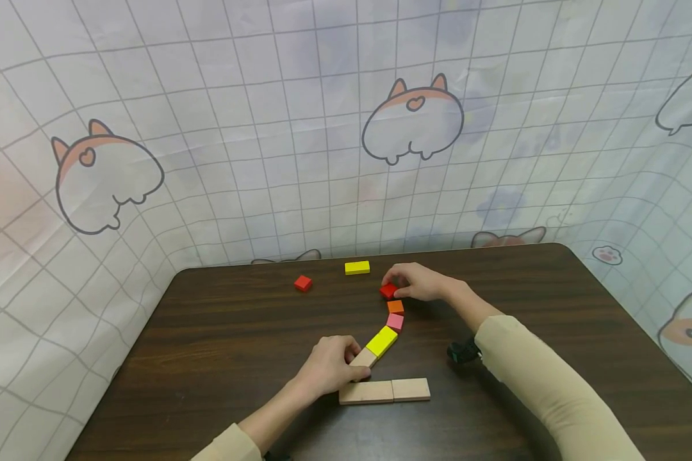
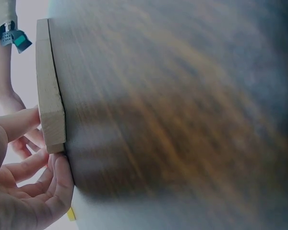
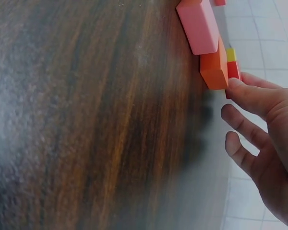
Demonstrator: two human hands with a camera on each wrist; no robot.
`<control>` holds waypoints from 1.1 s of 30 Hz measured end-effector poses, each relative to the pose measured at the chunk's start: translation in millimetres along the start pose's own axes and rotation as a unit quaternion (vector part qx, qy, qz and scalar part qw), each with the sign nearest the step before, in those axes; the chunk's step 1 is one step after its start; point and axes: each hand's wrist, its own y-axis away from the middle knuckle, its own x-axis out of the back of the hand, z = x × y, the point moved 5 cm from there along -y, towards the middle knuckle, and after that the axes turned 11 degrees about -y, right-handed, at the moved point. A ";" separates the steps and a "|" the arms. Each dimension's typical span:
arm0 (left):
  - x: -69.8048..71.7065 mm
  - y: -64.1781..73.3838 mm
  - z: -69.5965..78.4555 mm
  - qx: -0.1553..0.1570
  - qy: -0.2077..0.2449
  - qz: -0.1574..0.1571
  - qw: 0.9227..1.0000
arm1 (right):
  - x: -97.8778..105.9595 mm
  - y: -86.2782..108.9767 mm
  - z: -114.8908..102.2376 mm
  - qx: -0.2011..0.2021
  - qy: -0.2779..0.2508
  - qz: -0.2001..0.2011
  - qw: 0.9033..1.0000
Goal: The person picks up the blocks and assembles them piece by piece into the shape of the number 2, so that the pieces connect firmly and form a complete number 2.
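Observation:
My right hand (image 1: pixel 420 282) pinches a red block (image 1: pixel 388 291) between thumb and fingers at the far end of a curved row. Down the row follow an orange block (image 1: pixel 395 307), a pink block (image 1: pixel 395 323), a yellow block (image 1: pixel 382 341) and a plain wooden block (image 1: pixel 364 360). Thumb and fingers of my left hand (image 1: pixel 331 365) hold that wooden block at the near end. In the right wrist view, the red block (image 3: pixel 233 71) is partly hidden behind the orange block (image 3: pixel 214 69), and the other fingers spread loosely.
Two more plain wooden blocks (image 1: pixel 366 392) lie end to end nearer me. Toward the back edge of the dark table (image 1: pixel 219 346) are a loose red block (image 1: pixel 303 283) and a yellow block (image 1: pixel 357 267). A patterned cloth (image 1: pixel 300 192) hangs behind the table.

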 end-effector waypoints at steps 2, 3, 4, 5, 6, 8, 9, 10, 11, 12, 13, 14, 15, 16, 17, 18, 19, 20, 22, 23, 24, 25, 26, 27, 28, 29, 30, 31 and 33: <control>-0.2 0.1 -0.1 0.002 0.001 -0.002 1.000 | -0.8 -0.2 0.7 -0.003 0.002 0.000 1.000; -0.4 0.1 -0.1 0.003 0.002 -0.003 1.000 | -1.2 0.0 0.5 -0.004 0.001 0.000 1.000; -0.5 0.2 -0.1 0.004 0.002 -0.004 1.000 | -1.7 0.3 0.2 -0.005 0.001 -0.003 1.000; -0.6 0.1 -0.1 0.005 0.003 -0.005 1.000 | -2.1 0.6 -0.3 -0.006 0.001 -0.005 1.000; -0.7 0.0 0.0 0.006 0.003 -0.006 1.000 | -2.5 0.9 -0.7 -0.007 0.000 -0.007 1.000; -0.8 0.1 0.2 0.006 0.001 -0.006 1.000 | -3.1 1.2 -1.5 -0.010 0.002 -0.010 1.000; -0.7 0.1 0.2 0.007 0.000 -0.006 1.000 | -3.3 1.2 -1.7 -0.011 0.003 -0.012 1.000; -0.7 0.1 0.3 0.007 -0.001 -0.006 1.000 | -3.6 1.1 -1.7 -0.013 0.005 -0.013 1.000; -0.6 0.0 0.2 0.006 -0.002 -0.005 1.000 | -3.6 0.9 -1.9 -0.014 0.006 -0.013 1.000; -0.6 0.0 0.2 0.007 -0.003 -0.005 1.000 | -3.5 0.8 -2.0 -0.015 0.007 -0.013 1.000; -0.5 0.1 0.2 0.008 -0.003 -0.005 1.000 | -3.5 0.7 -2.0 -0.017 0.008 -0.013 1.000; -0.5 0.1 0.1 0.008 -0.003 -0.005 1.000 | -3.4 0.8 -2.2 -0.019 0.008 -0.013 1.000; -0.5 0.1 0.0 0.009 -0.003 -0.005 1.000 | -3.4 0.8 -2.3 -0.021 0.008 -0.014 1.000; -0.6 0.2 -0.1 0.009 -0.003 -0.006 1.000 | -3.4 1.0 -2.5 -0.022 0.008 -0.014 1.000; -0.7 0.3 -0.2 0.010 -0.002 -0.006 1.000 | -3.4 1.3 -3.0 -0.020 0.008 -0.015 1.000; -0.8 0.4 -0.2 0.010 -0.002 -0.007 1.000 | -3.5 1.6 -3.4 -0.018 0.009 -0.016 1.000; -0.9 0.4 -0.3 0.010 -0.002 -0.007 1.000 | -3.5 1.7 -3.5 -0.019 0.008 -0.016 1.000; -0.9 0.4 -0.3 0.010 -0.001 -0.007 1.000 | -3.5 1.8 -3.7 -0.018 0.007 -0.017 1.000; -1.0 0.4 -0.2 0.011 -0.001 -0.007 1.000 | -3.6 1.9 -3.5 -0.017 0.007 -0.017 1.000; -0.8 0.3 -0.1 0.010 -0.001 -0.007 1.000 | -3.6 1.9 -3.3 -0.016 0.007 -0.017 1.000; -0.8 0.3 0.1 0.010 0.000 -0.006 1.000 | -3.6 1.8 -2.8 -0.018 0.006 -0.017 1.000; -0.6 0.2 0.3 0.009 0.000 -0.006 1.000 | -3.5 1.6 -2.1 -0.019 0.004 -0.017 1.000; -0.4 0.2 0.6 0.008 0.000 -0.006 1.000 | -3.4 1.6 -1.5 -0.020 0.003 -0.017 1.000; -0.2 0.3 0.9 0.008 -0.001 -0.006 1.000 | -3.2 1.6 -0.8 -0.020 0.002 -0.017 1.000; 0.0 0.2 1.0 0.008 -0.001 -0.005 1.000 | -2.9 1.7 -0.2 -0.020 0.001 -0.016 1.000; 0.2 0.1 1.1 0.007 -0.001 -0.006 1.000 | -2.6 2.0 0.2 -0.019 0.000 -0.016 1.000; 0.4 0.1 1.1 0.008 -0.002 -0.006 1.000 | -2.2 2.3 0.5 -0.019 -0.002 -0.016 1.000; 0.6 0.0 1.1 0.008 -0.003 -0.006 1.000 | -1.9 2.7 0.7 -0.017 -0.002 -0.014 1.000; 0.8 -0.2 0.5 0.008 -0.004 -0.006 1.000 | -1.7 3.4 1.4 -0.016 -0.001 -0.010 1.000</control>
